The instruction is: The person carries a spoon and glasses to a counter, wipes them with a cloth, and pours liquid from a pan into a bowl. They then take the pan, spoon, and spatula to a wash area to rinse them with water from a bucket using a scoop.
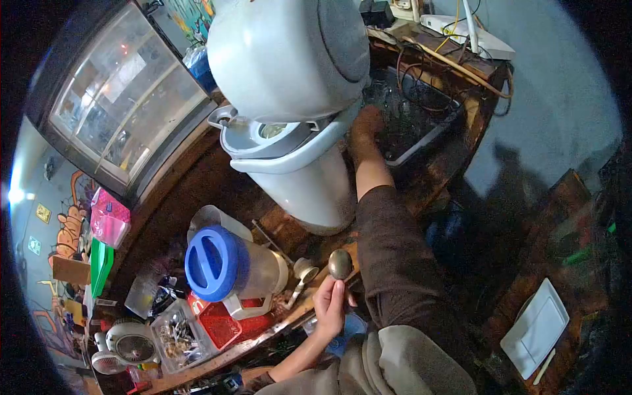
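Main hazard, as judged: the spoon (340,264) sits out at the fingertips of the left hand (329,311), bowl uppermost, so a damp handle or a slack thumb could let it turn or fall to the worktop (317,246) just below. Second: the right forearm passes close beside the white container (304,192); a careless sideways swing of the elbow or wrist might nudge it, and its bulky upper housing (280,66), standing over the rim, could drop if its support is loose (support not visible). Third: the cables (411,79) beside and over the dark tub (421,146) could snag the right hand (367,124) on lifting. The pitcher (260,268) and a small cup (306,270) stand near the left hand; a low sweep of that wrist would probably catch the cup first. Pose: left forearm rises from the lower left, wrist roughly straight, thumb laid along the handle facing the camera, grip closed on the spoon. Right arm, dark-sleeved, is stretched well forward, forearm bare below the cuff, hand at the tub's near end; shadow hides the fingers, so cannot tell whether that grip is closed or holding anything.
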Demonstrator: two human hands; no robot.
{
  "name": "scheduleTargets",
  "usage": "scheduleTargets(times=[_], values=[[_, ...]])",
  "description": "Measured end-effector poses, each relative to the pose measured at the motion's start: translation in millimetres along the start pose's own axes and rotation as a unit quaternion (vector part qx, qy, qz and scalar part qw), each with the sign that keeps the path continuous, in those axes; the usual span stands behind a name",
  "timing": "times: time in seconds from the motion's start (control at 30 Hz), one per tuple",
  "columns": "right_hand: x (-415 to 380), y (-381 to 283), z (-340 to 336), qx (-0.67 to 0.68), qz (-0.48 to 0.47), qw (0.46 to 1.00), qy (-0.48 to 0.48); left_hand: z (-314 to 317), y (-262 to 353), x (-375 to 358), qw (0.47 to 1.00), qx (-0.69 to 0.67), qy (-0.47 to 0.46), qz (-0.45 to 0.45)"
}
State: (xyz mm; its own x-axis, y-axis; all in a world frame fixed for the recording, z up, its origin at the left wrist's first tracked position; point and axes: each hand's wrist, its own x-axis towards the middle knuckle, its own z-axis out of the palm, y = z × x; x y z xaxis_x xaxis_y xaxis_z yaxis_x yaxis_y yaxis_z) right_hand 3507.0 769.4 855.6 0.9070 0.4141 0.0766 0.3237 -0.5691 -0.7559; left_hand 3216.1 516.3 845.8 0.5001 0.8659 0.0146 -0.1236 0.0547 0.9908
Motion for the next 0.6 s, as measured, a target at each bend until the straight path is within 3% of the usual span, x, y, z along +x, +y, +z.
scheduleTargets(times=[0.1, 0.23, 0.3, 0.33, 0.37, 0.43, 0.5, 0.57, 0.6], values=[[-8.6, -5.4, -8.6, 0.009, -0.074, 0.994, 0.077, -3.2, 11.0, -9.6, 0.998, 0.027, 0.000, -0.054], [-43.6, -4.2, -34.4, 0.007, -0.133, 0.988, 0.081, -17.8, 2.2, -17.2, 0.996, 0.073, 0.058, -0.002], [-81.4, 8.1, -63.7, 0.048, -0.249, 0.942, 0.220, -24.9, 10.2, -21.9, 0.988, 0.108, 0.067, -0.093], [-116.8, 5.9, -103.2, 0.189, -0.168, 0.960, 0.120, -24.3, 12.9, -22.1, 0.986, 0.123, 0.062, -0.090], [-154.3, 9.0, -134.0, 0.320, -0.074, 0.944, 0.015, -24.7, 13.2, -22.5, 0.985, 0.138, 0.061, -0.090], [-186.5, 69.2, -142.8, 0.518, -0.069, 0.839, -0.149, -25.7, 6.0, -24.6, 0.975, 0.219, 0.037, -0.006], [-238.8, 94.0, -171.0, 0.588, -0.025, 0.784, -0.198, -19.5, 5.7, -27.0, 0.953, 0.287, 0.046, 0.087], [-288.6, 103.0, -192.2, 0.569, 0.048, 0.794, -0.206, -14.5, 0.9, -36.3, 0.953, 0.291, 0.061, 0.062], [-308.3, 110.9, -188.2, 0.561, -0.024, 0.809, -0.171, -7.8, 5.4, -43.1, 0.959, 0.268, 0.077, 0.052]])
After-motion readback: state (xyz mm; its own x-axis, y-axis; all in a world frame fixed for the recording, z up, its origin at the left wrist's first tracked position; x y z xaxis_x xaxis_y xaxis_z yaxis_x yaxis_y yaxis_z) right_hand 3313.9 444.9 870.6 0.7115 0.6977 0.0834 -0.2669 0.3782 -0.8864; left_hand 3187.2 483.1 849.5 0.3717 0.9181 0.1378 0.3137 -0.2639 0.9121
